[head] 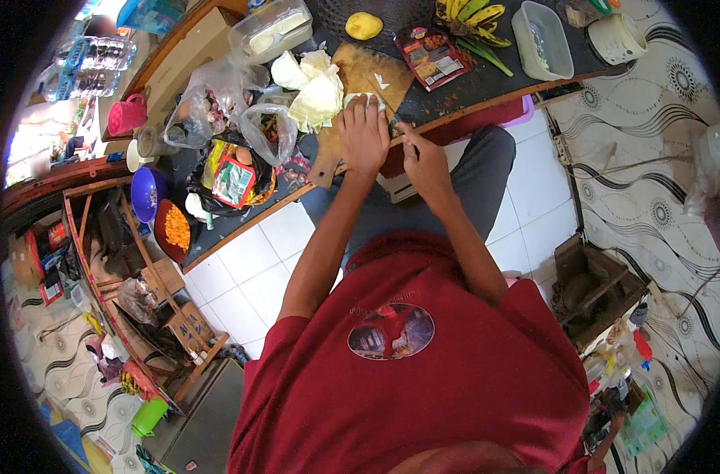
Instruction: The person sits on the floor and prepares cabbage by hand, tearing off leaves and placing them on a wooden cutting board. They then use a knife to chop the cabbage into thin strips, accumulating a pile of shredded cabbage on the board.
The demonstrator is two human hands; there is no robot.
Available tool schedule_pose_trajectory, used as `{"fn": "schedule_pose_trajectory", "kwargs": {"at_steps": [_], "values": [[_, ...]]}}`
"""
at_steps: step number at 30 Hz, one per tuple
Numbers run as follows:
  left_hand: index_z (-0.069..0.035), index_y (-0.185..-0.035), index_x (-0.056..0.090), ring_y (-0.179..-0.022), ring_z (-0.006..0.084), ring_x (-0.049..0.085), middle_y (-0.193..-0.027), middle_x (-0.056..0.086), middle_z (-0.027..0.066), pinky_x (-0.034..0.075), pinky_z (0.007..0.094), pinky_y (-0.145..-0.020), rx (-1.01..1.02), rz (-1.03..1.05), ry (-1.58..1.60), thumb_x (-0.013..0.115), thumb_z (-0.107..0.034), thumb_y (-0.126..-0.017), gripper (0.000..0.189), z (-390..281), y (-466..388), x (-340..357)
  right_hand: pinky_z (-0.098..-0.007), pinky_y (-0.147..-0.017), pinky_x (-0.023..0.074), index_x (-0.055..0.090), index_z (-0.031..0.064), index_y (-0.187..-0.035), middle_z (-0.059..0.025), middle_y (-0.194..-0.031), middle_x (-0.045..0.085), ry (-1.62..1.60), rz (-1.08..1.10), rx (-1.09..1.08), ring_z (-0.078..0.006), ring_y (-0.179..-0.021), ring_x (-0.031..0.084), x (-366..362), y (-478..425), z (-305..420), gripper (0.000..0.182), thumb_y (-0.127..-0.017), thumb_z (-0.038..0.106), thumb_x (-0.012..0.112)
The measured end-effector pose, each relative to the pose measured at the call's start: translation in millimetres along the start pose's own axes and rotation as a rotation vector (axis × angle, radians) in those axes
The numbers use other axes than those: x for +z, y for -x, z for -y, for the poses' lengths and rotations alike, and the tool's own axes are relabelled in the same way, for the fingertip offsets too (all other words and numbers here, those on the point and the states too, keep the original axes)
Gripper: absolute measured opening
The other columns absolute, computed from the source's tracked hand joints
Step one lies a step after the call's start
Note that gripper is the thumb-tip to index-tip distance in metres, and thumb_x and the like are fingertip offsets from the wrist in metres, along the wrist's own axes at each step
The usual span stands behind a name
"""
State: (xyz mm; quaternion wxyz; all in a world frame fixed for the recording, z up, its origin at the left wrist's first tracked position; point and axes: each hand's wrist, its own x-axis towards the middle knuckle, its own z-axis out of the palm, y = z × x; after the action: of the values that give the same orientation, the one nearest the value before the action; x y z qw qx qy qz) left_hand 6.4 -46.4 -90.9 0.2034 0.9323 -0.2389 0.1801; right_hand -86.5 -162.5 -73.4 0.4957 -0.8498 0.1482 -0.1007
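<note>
My left hand point(363, 135) lies flat with its fingertips on a pale piece of cabbage point(360, 99) on a wooden cutting board point(351, 62). My right hand point(426, 165) is closed around the handle of a knife point(386, 99), whose narrow blade points up across the board beside the piece. Small white scraps point(381, 81) lie near the blade. Left of the board's middle rest large cabbage leaves point(318, 95), partly over its edge. The board's handle end point(322, 172) reaches the table's front edge.
Plastic bags of onions point(217, 109), a bowl of orange shreds point(176, 228) and a purple bowl point(148, 192) stand left. A black basket point(336, 29) with a yellow potato point(364, 26), a red packet point(429, 56), bananas point(472, 15) and a plastic container point(542, 41) are at the back and right.
</note>
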Motion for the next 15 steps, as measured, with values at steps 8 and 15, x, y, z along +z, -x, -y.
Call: {"fn": "schedule_pose_trajectory", "kwargs": {"at_steps": [8,15], "values": [[-0.002,-0.128,0.062,-0.128,0.0319,0.050,-0.131,0.059,0.0141,0.037,0.0474,-0.108,0.003,0.021,-0.030,0.054,-0.023,-0.100,0.036,-0.8,-2.2,0.7,-0.0397,-0.089,0.0544,0.063,0.0025,-0.135,-0.0271,-0.114,0.071,0.005,0.048,0.109,-0.0398,-0.106,0.070,-12.6,15.6,16.0,0.035,-0.101,0.009,0.055],[-0.003,-0.128,0.063,-0.128,0.0317,0.050,-0.132,0.059,0.0142,0.036,0.0478,-0.108,-0.009,0.027,-0.010,0.054,-0.023,-0.099,0.035,0.1,0.1,0.5,-0.0421,-0.088,0.0539,0.064,0.0043,-0.135,-0.0275,-0.112,0.070,0.071,0.098,0.182,-0.0432,-0.103,0.069,-19.3,19.3,20.2,0.035,-0.102,0.012,0.057]]}}
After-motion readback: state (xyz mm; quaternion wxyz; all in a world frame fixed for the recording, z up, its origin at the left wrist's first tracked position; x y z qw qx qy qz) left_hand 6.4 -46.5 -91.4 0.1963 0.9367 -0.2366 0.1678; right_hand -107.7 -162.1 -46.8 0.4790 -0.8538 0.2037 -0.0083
